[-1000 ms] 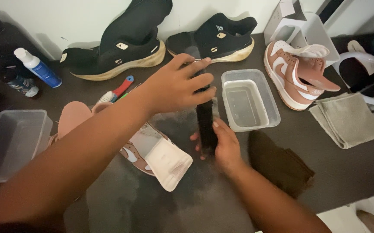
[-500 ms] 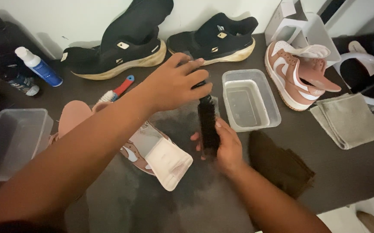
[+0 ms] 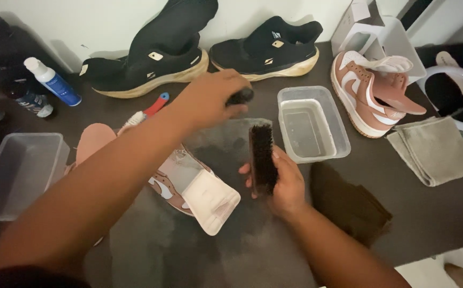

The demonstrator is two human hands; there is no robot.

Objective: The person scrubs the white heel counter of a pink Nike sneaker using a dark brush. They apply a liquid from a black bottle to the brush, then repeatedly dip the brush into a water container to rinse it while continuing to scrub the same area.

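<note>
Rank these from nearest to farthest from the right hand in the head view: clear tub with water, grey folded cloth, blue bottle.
From the right hand:
1. Clear tub with water, just above it, slightly right.
2. Grey folded cloth, far right.
3. Blue bottle, far left, by the wall.

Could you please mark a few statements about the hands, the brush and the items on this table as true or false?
1. The right hand holds a dark bristle brush. True.
2. The left hand rests flat on the grey cloth. False: it is raised over the table, closed around a small dark object, far from the cloth.
3. The clear tub stands just to the right of the brush. True.
4. Both pink sneakers stand side by side. False: one pink sneaker is at the far right; the other pink shoe lies under the left arm.
5. The blue bottle lies at the left. True.
</note>
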